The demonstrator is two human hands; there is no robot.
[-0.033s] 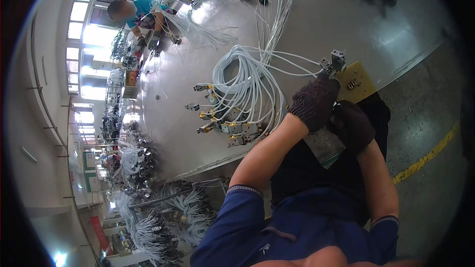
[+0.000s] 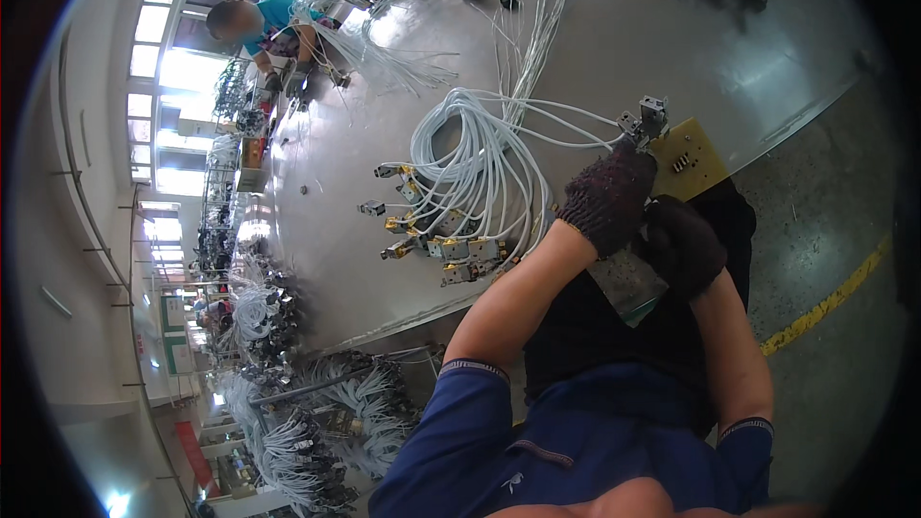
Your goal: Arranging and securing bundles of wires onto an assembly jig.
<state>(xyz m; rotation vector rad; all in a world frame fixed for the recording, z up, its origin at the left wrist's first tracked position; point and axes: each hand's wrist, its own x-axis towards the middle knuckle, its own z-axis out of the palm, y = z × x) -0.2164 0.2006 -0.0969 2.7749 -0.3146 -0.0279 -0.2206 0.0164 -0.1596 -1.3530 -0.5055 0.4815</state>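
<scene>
Head view, gloved left hand [image 2: 608, 198] pinched a grey connector [image 2: 645, 121] on white cables [image 2: 480, 168], gloved right hand [image 2: 683, 246] beside it, grip unclear, yellow board [image 2: 696, 155] on table [image 2: 633, 38].

Knitted cloth gloves [image 2: 610, 198], glossy white plastic-sheathed cables [image 2: 480, 163], smooth shiny grey table [image 2: 672, 48].

Grey worktable [image 2: 672, 58]; concrete floor [image 2: 825, 230], yellow line [image 2: 830, 302]; bright windows [image 2: 153, 67].
</scene>
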